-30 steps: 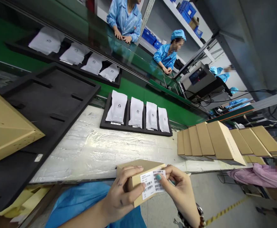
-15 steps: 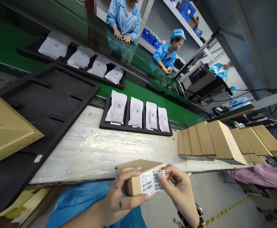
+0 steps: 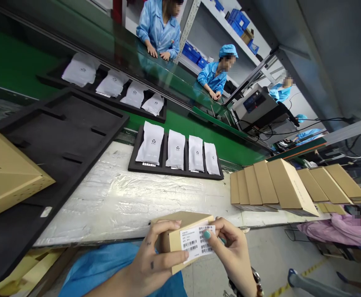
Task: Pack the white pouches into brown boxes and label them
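At the table's front edge, a small tan cardboard box (image 3: 183, 220) is held by my left hand (image 3: 155, 251), fingers wrapped round its left end. A white barcode label (image 3: 195, 243) lies against the side of the box that faces me. My right hand (image 3: 234, 247) pinches the label's right edge between thumb and fingers. One left fingertip rests on the label's lower left corner. Whether the label is fully stuck down I cannot tell. Behind the box, a black foam tray (image 3: 175, 172) holds several white pouches (image 3: 176, 148) with printed recycling marks.
Tan boxes (image 3: 282, 183) stand in a row at the right. A large black tray (image 3: 84, 119) and an open carton (image 3: 10, 169) occupy the left. On the green conveyor (image 3: 180, 126), another black tray (image 3: 106, 93) carries white pouches. Co-workers in blue (image 3: 214, 76) sit beyond.
The pouch tray on the conveyor has shifted slightly right in view. The label and box have tilted a little, with my left fingertip now over the label's lower left corner.
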A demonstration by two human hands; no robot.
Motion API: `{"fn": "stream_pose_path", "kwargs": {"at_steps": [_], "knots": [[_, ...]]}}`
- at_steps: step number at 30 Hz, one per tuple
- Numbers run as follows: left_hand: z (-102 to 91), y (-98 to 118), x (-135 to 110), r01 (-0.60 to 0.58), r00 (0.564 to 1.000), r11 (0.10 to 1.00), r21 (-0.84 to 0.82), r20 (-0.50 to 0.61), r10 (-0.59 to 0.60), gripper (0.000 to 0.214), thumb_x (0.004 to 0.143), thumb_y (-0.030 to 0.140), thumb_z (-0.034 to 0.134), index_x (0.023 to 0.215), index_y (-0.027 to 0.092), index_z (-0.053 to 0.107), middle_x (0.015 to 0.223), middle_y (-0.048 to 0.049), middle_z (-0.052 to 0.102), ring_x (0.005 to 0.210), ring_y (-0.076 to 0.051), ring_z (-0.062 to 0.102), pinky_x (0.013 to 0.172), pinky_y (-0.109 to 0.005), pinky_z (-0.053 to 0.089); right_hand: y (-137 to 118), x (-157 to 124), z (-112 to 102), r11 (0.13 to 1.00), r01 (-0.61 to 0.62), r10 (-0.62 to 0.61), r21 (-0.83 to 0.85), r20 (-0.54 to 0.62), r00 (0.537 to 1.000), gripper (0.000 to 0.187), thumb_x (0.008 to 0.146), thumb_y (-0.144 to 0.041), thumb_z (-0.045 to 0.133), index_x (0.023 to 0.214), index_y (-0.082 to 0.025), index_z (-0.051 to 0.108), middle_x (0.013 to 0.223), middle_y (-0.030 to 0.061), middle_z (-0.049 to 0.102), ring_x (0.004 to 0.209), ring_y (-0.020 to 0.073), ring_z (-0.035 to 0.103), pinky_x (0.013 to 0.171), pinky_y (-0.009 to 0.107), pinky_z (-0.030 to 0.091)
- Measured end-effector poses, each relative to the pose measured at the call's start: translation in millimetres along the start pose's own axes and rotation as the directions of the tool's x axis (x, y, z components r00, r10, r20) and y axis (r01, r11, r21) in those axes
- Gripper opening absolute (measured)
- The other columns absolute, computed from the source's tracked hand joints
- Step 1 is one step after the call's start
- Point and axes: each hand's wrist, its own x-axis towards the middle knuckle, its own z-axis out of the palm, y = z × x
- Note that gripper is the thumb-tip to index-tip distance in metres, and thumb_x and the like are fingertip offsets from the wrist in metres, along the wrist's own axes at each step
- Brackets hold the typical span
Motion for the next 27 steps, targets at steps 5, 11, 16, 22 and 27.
{"fn": "stream_pose_path", "kwargs": {"at_steps": [5,11,16,22,27], "knots": [[-1.0,1.6,1.9,0.003,1.000,1.000,-0.020,0.023,-0.002,0.045,0.079,-0.007,0.066,0.111,0.024,0.065,0.136,-0.0115,0.036,0.131,-0.031,0.044,0.094,-0.045,0.056,1.0,0.7,-2.7,0.986,-0.056,0.051,0.159,0.035,0.998,0.026,0.090,-0.037,0.068,0.075,-0.020,0.056,0.066,-0.0019,0.053,0.059,0.0120,0.045,0.054,0.022,0.036],[0.4,1.9,2.5,0.007,1.000,1.000,-0.009,0.005,-0.007,0.044,0.078,-0.006,0.068,0.109,0.024,0.065,0.135,-0.0111,0.038,0.129,-0.030,0.046,0.094,-0.043,0.056,-3.1,1.9,-1.5,0.994,-0.078,0.075,0.077,0.039,0.996,0.028,0.091,-0.038,0.067,0.073,-0.020,0.056,0.065,-0.0017,0.053,0.060,0.0120,0.044,0.055,0.023,0.036],[1.2,1.0,1.3,0.009,1.000,1.000,-0.014,0.000,-0.009,0.045,0.077,-0.008,0.067,0.108,0.024,0.066,0.136,-0.0115,0.037,0.130,-0.030,0.044,0.094,-0.042,0.056,-5.5,3.3,0.3,0.996,-0.073,0.072,0.041,0.031,0.997,0.029,0.091,-0.039,0.067,0.073,-0.019,0.057,0.063,-0.0021,0.052,0.060,0.0118,0.044,0.055,0.022,0.036],[-1.2,3.7,3.6,0.009,1.000,1.000,0.004,0.010,-0.009,0.041,0.078,-0.006,0.069,0.107,0.022,0.065,0.135,-0.0113,0.037,0.130,-0.029,0.044,0.095,-0.042,0.055,-5.3,3.1,0.0,0.997,-0.074,0.073,0.035,0.038,0.997,0.027,0.091,-0.039,0.067,0.074,-0.020,0.059,0.064,-0.0016,0.055,0.059,0.0119,0.045,0.054,0.022,0.036],[-1.0,3.9,3.9,0.012,1.000,1.000,0.002,0.010,-0.012,0.038,0.079,-0.005,0.068,0.106,0.022,0.066,0.135,-0.0111,0.037,0.130,-0.028,0.045,0.095,-0.040,0.055,-4.9,4.0,-0.5,0.997,-0.068,0.066,0.037,0.045,0.997,0.027,0.091,-0.038,0.067,0.074,-0.020,0.059,0.064,-0.0019,0.054,0.059,0.0116,0.045,0.054,0.022,0.036]]}}
